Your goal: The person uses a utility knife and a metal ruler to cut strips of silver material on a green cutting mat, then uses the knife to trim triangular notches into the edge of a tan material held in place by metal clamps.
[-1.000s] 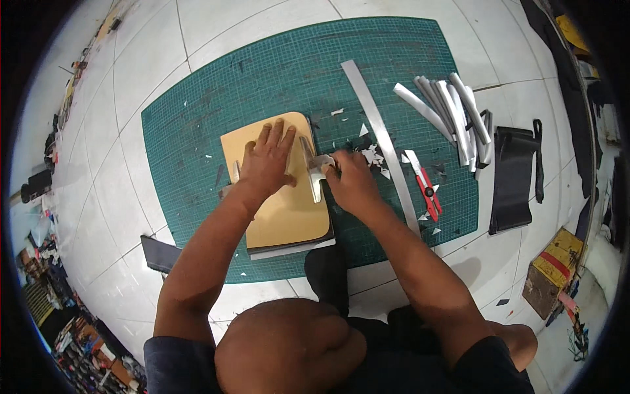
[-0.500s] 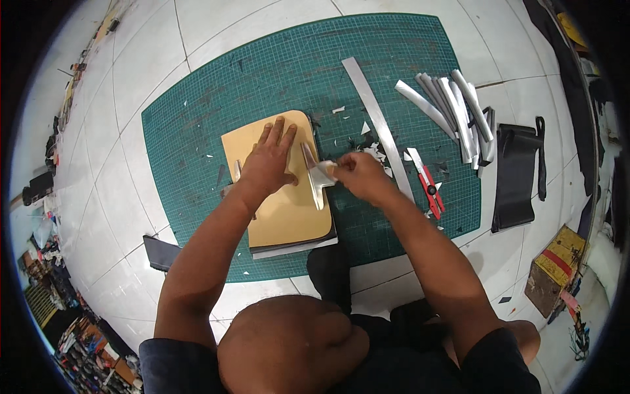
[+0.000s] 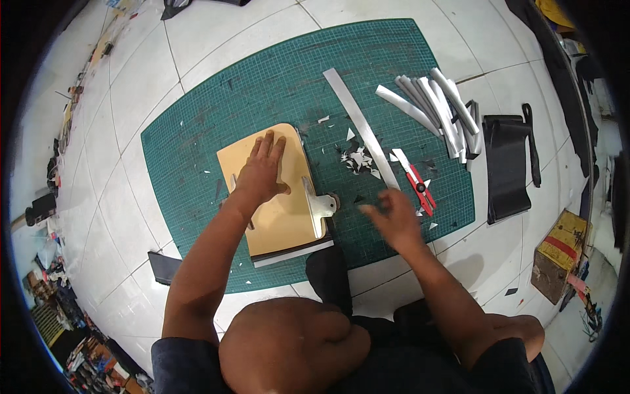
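My left hand point(image 3: 261, 172) lies flat, fingers spread, on a tan board point(image 3: 281, 226) with rounded right corners. Dark and whitish layers show beneath the board's near edge. A silver bulldog clip point(image 3: 319, 209) grips the right edge of this stack. Part of another metal clip point(image 3: 251, 222) shows at the left edge, mostly hidden by my left hand and forearm. My right hand point(image 3: 397, 222) is apart from the stack, with thumb and fingers parted and nothing visible in it. It is nearest to a red utility knife point(image 3: 420, 186) and the near end of a long grey strip point(image 3: 359, 125).
Everything sits on a green cutting mat point(image 3: 216, 98) on a tiled floor. White and dark scraps point(image 3: 357, 159) lie beside the stack. Several grey strips point(image 3: 443, 111) are piled at the right, near folded black material point(image 3: 506, 169). A yellow box point(image 3: 558, 249) stands farther right.
My right hand has let go of the bulldog clip and moved right and nearer to me. The clip stays on the stack's right edge. My left hand still presses the board.
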Demonstrator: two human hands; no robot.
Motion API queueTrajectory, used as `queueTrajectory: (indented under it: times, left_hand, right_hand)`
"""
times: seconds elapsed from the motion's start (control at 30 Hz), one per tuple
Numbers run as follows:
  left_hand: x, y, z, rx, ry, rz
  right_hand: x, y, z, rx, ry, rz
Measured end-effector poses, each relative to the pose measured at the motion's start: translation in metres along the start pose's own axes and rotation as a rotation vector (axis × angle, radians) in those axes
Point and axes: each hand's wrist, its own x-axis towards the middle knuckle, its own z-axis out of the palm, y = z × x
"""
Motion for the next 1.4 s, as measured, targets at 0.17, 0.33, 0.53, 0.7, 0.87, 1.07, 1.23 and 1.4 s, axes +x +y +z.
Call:
queueTrajectory:
  times: [0.17,0.33,0.53,0.7,0.87,1.07,1.23,1.4]
  left_hand:
    - [-0.002,-0.001,-0.001,0.0,0.023,0.015]
    - [0.0,0.006,-0.005,-0.023,-0.022,-0.018]
    - [-0.001,-0.004,0.001,-0.069,0.07,-0.014]
    - [0.002,-0.001,0.007,-0.058,0.154,-0.01]
    - [0.009,0.001,0.01,-0.145,0.173,-0.05]
    - [0.012,0.011,0.007,-0.121,0.235,-0.087]
    - [0.014,0.018,0.011,-0.019,0.235,-0.056]
    - [0.016,0.017,0.013,-0.017,0.218,-0.095]
  right_hand:
    - [-0.038,0.059,-0.033,-0.348,0.207,-0.064]
    - [-0.047,0.073,-0.022,-0.31,0.173,-0.016]
    - [-0.055,0.08,0.004,-0.02,0.232,0.053]
    - [-0.04,0.043,0.031,0.189,0.169,-0.087]
    - [-0.031,0.032,0.047,0.23,0.04,-0.153]
    - [-0.039,0.028,0.048,-0.144,0.039,-0.292]
    - [-0.049,0.028,0.052,-0.113,0.056,-0.25]
    - [-0.046,0.036,0.056,-0.13,0.058,-0.258]
